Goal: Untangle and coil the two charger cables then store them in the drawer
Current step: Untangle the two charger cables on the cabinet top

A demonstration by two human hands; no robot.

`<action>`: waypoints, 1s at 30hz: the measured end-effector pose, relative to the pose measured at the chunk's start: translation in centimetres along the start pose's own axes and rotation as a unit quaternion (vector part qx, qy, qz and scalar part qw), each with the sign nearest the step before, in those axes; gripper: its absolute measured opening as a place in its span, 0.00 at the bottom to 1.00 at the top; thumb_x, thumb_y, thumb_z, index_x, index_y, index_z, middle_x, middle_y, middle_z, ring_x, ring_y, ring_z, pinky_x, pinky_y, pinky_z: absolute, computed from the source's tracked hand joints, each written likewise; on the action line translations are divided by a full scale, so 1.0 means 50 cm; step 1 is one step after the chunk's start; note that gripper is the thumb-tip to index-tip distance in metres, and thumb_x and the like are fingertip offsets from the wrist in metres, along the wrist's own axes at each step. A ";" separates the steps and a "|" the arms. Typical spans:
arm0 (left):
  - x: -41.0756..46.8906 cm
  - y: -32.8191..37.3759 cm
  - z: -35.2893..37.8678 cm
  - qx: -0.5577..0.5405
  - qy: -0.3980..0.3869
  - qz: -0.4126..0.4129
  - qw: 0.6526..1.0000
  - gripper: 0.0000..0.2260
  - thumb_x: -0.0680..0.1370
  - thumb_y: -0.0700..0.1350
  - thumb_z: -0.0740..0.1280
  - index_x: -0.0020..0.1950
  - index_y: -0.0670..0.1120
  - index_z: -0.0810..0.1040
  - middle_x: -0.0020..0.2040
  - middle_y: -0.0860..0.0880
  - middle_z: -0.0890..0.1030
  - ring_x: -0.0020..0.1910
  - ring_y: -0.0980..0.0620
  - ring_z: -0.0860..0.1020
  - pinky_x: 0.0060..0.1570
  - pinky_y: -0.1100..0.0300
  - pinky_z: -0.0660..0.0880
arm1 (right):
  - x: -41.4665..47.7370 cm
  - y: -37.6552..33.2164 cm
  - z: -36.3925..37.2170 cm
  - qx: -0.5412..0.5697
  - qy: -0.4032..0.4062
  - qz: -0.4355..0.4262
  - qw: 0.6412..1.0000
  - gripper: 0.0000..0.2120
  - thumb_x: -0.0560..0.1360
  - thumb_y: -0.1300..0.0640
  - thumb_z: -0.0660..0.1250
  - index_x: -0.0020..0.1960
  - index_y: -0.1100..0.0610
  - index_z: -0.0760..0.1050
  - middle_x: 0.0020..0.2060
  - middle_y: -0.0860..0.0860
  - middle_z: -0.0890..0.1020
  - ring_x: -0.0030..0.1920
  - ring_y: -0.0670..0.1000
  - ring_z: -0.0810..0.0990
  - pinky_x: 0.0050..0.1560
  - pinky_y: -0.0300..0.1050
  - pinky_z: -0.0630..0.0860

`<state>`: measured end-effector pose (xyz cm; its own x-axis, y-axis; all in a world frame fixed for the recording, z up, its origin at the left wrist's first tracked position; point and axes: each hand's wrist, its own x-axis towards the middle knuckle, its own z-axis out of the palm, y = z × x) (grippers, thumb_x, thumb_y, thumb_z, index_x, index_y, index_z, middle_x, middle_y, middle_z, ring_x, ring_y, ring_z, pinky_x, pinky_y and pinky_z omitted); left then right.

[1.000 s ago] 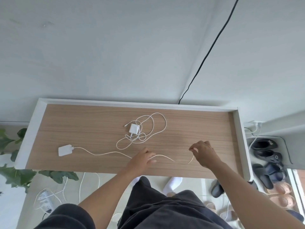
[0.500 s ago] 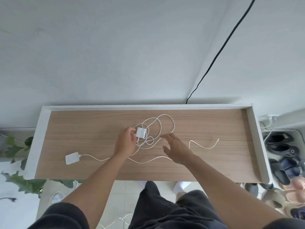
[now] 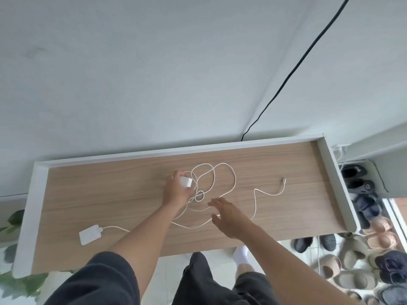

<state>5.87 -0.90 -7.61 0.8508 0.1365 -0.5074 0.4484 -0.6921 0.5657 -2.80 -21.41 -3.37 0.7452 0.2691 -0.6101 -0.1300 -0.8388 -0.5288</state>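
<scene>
Now the left hand grips the small plug; right hand has dropped the cable end, fingers spread, nothing held. Untangling's barely begun.

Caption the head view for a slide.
Left hand grips the small charger plug amid tangled cables; right hand open nearby.

Matt wood-grain shelf top, white smooth rim
</scene>
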 end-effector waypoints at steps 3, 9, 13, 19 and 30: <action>-0.012 -0.008 -0.057 -0.156 -0.020 -0.035 0.987 0.22 0.73 0.48 0.80 0.65 0.59 0.78 0.60 0.50 0.85 0.52 0.46 0.86 0.49 0.52 0.82 | -0.017 -0.016 -0.016 0.010 0.044 0.017 0.999 0.21 0.86 0.54 0.65 0.78 0.55 0.75 0.76 0.51 0.76 0.73 0.57 0.79 0.75 0.51 0.72; -0.068 0.015 -0.194 -0.427 -0.048 -0.054 0.902 0.19 0.79 0.44 0.80 0.67 0.52 0.79 0.61 0.47 0.87 0.57 0.44 0.88 0.59 0.46 0.83 | -0.042 -0.089 -0.064 0.043 0.151 -0.033 0.987 0.18 0.85 0.53 0.68 0.74 0.50 0.78 0.68 0.49 0.81 0.69 0.54 0.81 0.74 0.51 0.74; -0.124 0.054 -0.288 -0.549 -0.069 -0.005 0.833 0.24 0.79 0.40 0.79 0.72 0.41 0.74 0.65 0.35 0.86 0.58 0.39 0.87 0.58 0.51 0.85 | -0.060 -0.196 -0.097 0.095 0.205 -0.069 0.972 0.19 0.84 0.41 0.66 0.74 0.41 0.74 0.70 0.39 0.78 0.66 0.45 0.82 0.65 0.55 0.81; -0.198 0.092 -0.396 -0.631 -0.103 0.040 0.768 0.26 0.81 0.39 0.78 0.76 0.51 0.73 0.54 0.39 0.83 0.55 0.44 0.83 0.68 0.51 0.81 | -0.061 -0.350 -0.123 0.157 0.252 -0.161 0.941 0.14 0.85 0.46 0.70 0.69 0.49 0.79 0.59 0.38 0.85 0.61 0.34 0.82 0.63 0.34 0.76; -0.267 0.084 -0.523 -0.423 -0.116 0.144 0.887 0.18 0.79 0.47 0.81 0.66 0.47 0.81 0.64 0.45 0.85 0.60 0.38 0.88 0.58 0.47 0.85 | -0.076 -0.449 -0.227 0.203 0.221 -0.166 0.939 0.11 0.89 0.48 0.63 0.55 0.46 0.84 0.37 0.42 0.81 0.34 0.41 0.75 0.38 0.34 0.70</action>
<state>3.59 12.90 18.54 0.9281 -0.1766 -0.3278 0.3506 0.1179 0.9291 4.70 -8.98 17.50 0.9760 0.1858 -0.1139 -0.0136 -0.4696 -0.8828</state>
